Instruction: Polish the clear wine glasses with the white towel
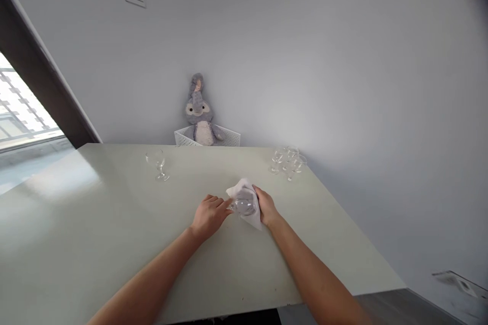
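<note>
My left hand point(211, 215) is closed on the stem end of a clear goblet point(244, 206), which lies tilted on its side above the table. A white cloth point(244, 188) wraps behind and around the goblet's bowl. My right hand point(266, 205) grips that cloth at its right side, thumb up. Whether its fingers also press on the glass is hidden by the cloth.
One clear goblet point(158, 165) stands upright at the left back of the pale table point(114, 244). Several more glasses point(290, 161) cluster near the right back edge. Behind the far edge, a grey plush toy point(198, 109) sits in a white basket point(231, 137) against the wall.
</note>
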Motion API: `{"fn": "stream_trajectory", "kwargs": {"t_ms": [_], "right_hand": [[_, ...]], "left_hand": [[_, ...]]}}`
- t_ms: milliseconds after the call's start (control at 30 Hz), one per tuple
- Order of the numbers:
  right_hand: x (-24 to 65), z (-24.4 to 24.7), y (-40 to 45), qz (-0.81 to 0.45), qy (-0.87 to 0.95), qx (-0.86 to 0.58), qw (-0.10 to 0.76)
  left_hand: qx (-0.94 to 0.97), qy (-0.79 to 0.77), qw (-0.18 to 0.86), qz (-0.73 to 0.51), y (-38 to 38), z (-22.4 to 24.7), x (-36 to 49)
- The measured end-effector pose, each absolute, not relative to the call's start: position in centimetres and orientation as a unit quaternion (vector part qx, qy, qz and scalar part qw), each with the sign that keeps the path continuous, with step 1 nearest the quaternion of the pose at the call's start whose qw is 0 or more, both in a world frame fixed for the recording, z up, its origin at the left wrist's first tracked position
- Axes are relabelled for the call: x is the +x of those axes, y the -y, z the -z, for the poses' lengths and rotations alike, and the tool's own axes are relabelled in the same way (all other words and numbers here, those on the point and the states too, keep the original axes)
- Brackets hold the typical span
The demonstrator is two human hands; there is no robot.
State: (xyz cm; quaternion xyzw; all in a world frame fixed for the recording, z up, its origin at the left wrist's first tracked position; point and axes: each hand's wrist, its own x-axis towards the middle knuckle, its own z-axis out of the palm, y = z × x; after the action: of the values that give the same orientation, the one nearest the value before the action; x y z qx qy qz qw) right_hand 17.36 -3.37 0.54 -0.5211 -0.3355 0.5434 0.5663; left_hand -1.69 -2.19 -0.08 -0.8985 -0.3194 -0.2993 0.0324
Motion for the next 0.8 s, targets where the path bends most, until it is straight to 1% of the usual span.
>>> {"fn": "stream_trajectory", "kwargs": {"t_ms": [67, 100, 233, 333, 500, 567, 633, 700, 800], "right_hand": [[16.3, -0.5, 3.4, -0.599, 0.225, -0.462, 0.615], [15.5, -0.6, 3.6, -0.609, 0.206, -0.432, 0.633], [12.4, -0.9, 5.1, -0.588, 0.255, -0.365, 0.675], [11.0, -0.8, 6.3, -0.562, 0.327, -0.359, 0.67], [10.5, -0.3, 7.0, -0.53, 0.417, -0.394, 0.624], [10.9, 0.1, 6.6, -0.532, 0.413, -0.416, 0.611], [11.6, 0.4, 6.1, -0.523, 0.404, -0.447, 0.603], [12.3, 0.7, 5.5, -0.499, 0.408, -0.479, 0.596], [12.9, 1.1, 5.3, -0.446, 0.472, -0.53, 0.545]], "left_hand": [[-0.868, 0.371, -0.011, 0.33, 2.3, 0.5, -1.4], [-0.853, 0.392, -0.032, 0.344, 2.4, 0.6, -1.3], [-0.808, 0.438, -0.1, 0.381, 3.1, 1.0, -0.7], [-0.785, 0.44, -0.134, 0.414, 3.7, 1.0, 0.1], [-0.803, 0.382, -0.097, 0.448, 4.6, 0.7, 1.3], [-0.802, 0.39, -0.116, 0.438, 4.7, 0.4, 1.2], [-0.781, 0.406, -0.195, 0.432, 4.6, 0.1, 0.8], [-0.738, 0.409, -0.308, 0.439, 4.2, -0.3, 0.3], [-0.665, 0.388, -0.451, 0.451, 3.4, -0.7, -0.2]]}}
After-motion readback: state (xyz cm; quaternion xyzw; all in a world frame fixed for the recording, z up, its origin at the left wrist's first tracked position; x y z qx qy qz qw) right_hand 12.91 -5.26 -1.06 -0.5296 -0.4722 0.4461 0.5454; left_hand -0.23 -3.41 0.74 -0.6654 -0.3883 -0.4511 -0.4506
